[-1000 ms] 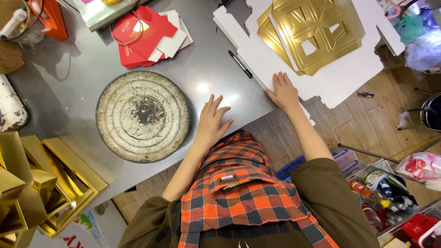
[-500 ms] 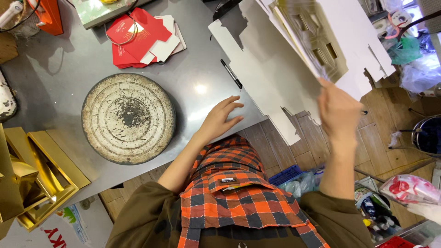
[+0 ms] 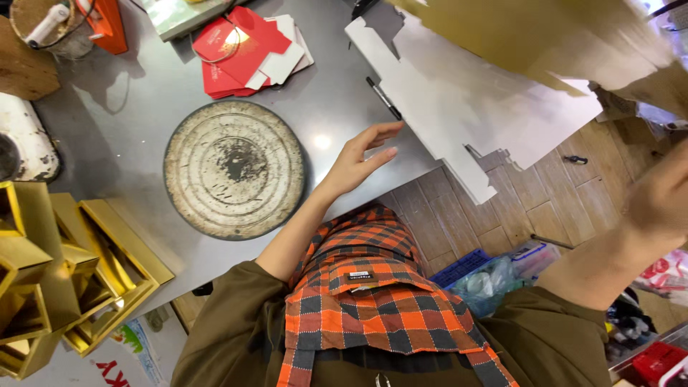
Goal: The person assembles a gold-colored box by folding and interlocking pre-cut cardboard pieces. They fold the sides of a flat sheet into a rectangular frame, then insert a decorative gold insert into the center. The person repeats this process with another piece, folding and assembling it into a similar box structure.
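Note:
My left hand [image 3: 362, 158] hovers open with fingers apart over the front edge of the grey table [image 3: 129, 122], beside a stack of white die-cut cardboard [image 3: 466, 107]. My right hand [image 3: 663, 197] is raised close to the camera at the right, blurred, and grips a large gold cardboard sheet [image 3: 545, 36] that fills the upper right and hides part of the white stack. A black pen [image 3: 384, 98] lies at the white stack's left edge.
A round worn metal disc [image 3: 234, 168] lies mid-table. Red and white folded cards [image 3: 247, 50] lie behind it. Gold boxes [image 3: 64, 272] are stacked at the left. A blue crate [image 3: 466, 269] and bags stand on the wooden floor below.
My right hand lifted the gold sheet off the white stack and brought it up toward the camera. My left hand rose slightly from the table edge.

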